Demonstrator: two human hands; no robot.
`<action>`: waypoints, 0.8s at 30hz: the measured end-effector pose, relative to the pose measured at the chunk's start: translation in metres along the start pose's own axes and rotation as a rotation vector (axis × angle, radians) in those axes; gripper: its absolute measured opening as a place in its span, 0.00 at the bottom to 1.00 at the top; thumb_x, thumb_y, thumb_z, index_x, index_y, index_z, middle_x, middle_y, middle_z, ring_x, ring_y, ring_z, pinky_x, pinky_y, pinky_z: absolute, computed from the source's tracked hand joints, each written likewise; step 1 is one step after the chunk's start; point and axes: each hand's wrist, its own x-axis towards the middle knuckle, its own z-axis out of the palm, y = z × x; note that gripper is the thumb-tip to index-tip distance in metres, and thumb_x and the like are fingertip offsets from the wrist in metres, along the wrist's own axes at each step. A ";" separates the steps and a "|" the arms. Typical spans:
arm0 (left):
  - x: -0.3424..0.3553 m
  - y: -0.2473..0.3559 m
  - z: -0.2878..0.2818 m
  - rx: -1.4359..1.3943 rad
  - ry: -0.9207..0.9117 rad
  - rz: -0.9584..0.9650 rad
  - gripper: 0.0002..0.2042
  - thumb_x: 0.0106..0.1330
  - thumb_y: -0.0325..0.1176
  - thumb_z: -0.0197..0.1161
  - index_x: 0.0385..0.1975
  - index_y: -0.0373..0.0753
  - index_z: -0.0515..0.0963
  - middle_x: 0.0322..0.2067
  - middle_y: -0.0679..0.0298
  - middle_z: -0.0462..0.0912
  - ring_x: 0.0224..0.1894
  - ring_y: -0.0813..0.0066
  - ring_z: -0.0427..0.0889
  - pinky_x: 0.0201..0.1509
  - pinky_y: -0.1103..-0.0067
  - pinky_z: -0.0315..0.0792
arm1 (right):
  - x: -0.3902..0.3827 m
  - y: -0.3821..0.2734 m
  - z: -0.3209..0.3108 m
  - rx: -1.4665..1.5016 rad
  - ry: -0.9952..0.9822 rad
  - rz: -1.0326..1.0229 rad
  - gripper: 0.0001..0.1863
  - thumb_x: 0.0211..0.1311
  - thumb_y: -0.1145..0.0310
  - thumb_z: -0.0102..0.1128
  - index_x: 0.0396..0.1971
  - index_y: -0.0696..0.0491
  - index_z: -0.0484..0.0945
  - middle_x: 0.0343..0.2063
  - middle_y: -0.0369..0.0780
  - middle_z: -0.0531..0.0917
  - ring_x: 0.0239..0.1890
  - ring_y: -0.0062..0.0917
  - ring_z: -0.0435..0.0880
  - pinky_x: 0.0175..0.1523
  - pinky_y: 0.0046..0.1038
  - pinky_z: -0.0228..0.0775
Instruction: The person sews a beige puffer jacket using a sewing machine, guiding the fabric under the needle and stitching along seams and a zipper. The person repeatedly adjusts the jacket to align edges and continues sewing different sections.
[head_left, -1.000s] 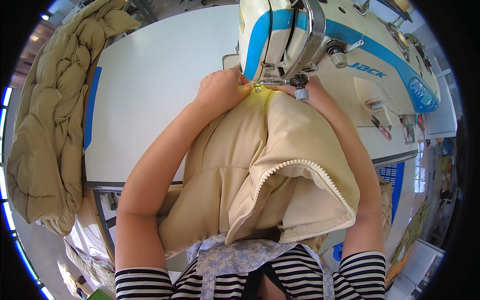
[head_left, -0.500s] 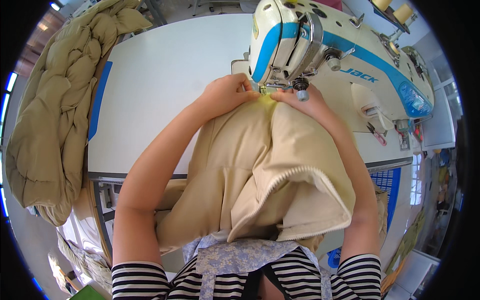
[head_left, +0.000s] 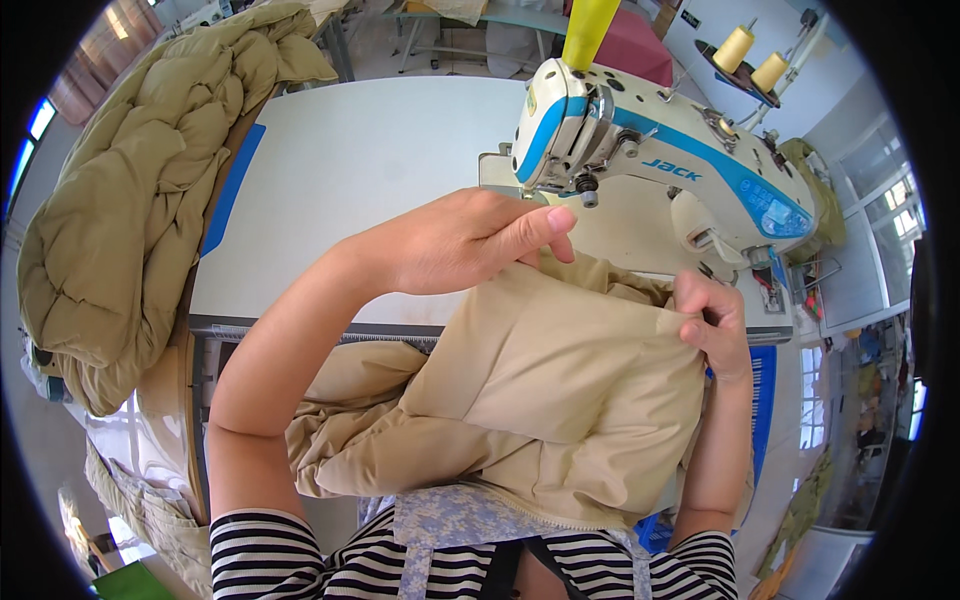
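A beige padded garment [head_left: 560, 360] is drawn up in front of me, its top edge lifted off the table and running between my hands. My right hand [head_left: 715, 320] pinches that edge at the right, thumb on the near side and fingers curled. My left hand [head_left: 470, 240] is at the garment's upper left, thumb pointing right; its fingers are curled and partly hidden behind the cloth. A pale zip edge [head_left: 545, 518] shows low by my lap. Just beyond my left hand stands a white and blue sewing machine [head_left: 640, 150], its needle area partly covered by that hand.
The white sewing table [head_left: 330, 180] has a blue strip [head_left: 232, 190] on its left edge. Beyond that edge lies a heap of khaki padded garments [head_left: 120, 220]. Thread cones [head_left: 735, 48] stand at the back right, and a blue basket [head_left: 762, 390] is below the table's right side.
Both hands have come away from the needle area toward me, the right hand also moving right. The garment has been pulled off the machine and turned, its zipped opening now down by my lap. The view has shifted.
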 end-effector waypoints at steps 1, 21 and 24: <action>-0.001 0.007 0.000 0.004 0.005 -0.027 0.40 0.76 0.68 0.35 0.50 0.35 0.83 0.37 0.54 0.84 0.48 0.62 0.80 0.59 0.71 0.71 | -0.008 -0.003 -0.002 0.038 0.016 -0.050 0.16 0.55 0.61 0.76 0.23 0.57 0.79 0.22 0.30 0.71 0.28 0.17 0.65 0.35 0.23 0.54; -0.023 0.042 0.124 0.455 0.120 -0.050 0.18 0.67 0.33 0.67 0.53 0.33 0.78 0.38 0.55 0.88 0.41 0.68 0.86 0.46 0.72 0.78 | -0.120 -0.071 0.044 -0.437 0.332 -0.229 0.40 0.57 0.44 0.70 0.58 0.62 0.71 0.58 0.46 0.74 0.59 0.33 0.70 0.65 0.35 0.58; -0.007 0.050 0.093 -0.074 0.505 0.097 0.12 0.72 0.29 0.59 0.52 0.31 0.79 0.47 0.58 0.85 0.45 0.75 0.83 0.49 0.79 0.77 | -0.157 -0.091 0.052 -0.820 0.481 -0.129 0.75 0.40 0.24 0.68 0.76 0.62 0.44 0.78 0.50 0.43 0.80 0.40 0.45 0.79 0.40 0.40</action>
